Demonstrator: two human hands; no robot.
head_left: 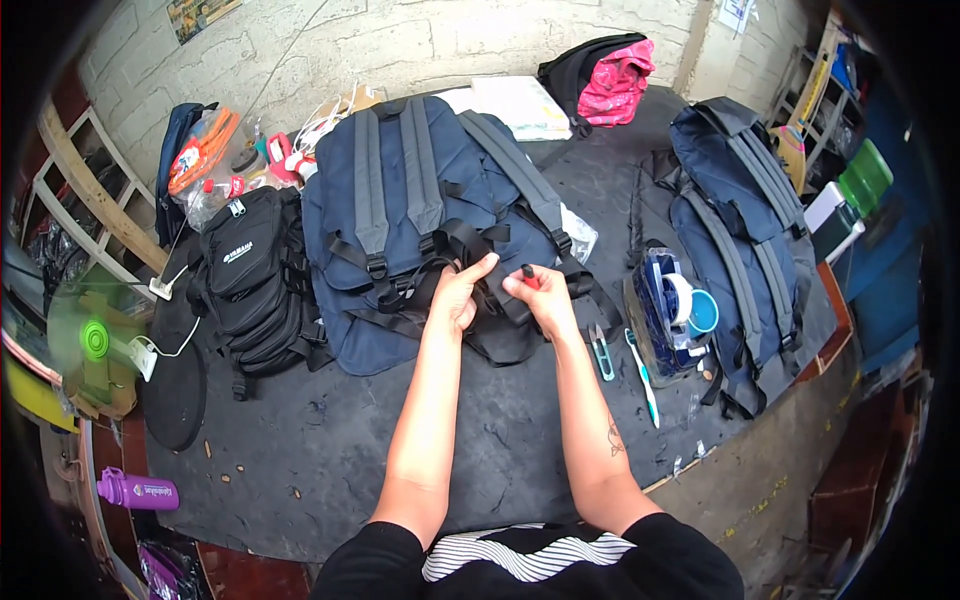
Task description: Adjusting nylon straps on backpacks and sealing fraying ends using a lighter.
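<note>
a dark, scuffed work table spreads below the forearms. over its far part, the left hand is closed, thumb extended, around black webbing at the near edge of a pile of navy fabric backpacks with grey padded straps; which bag the webbing belongs to is hard to tell. the right hand is closed too, pinching a small red and black object between thumb and fingers, its exact kind too small to make out.

the webbing lies between the two hands, just left of the right hand's fingertips, with a loop rising beyond the left thumb. its long axis bends too much to give one direction, while the grey straps run mostly away from the body. the left hand is nearer the loop; the red object sits just to its right, apart from it.

right of the right hand lie small teal-handled snips, then a white and teal toothbrush. farther out, a black backpack stands left of the pile, and a pink and black backpack rests by the pale block wall.
</note>
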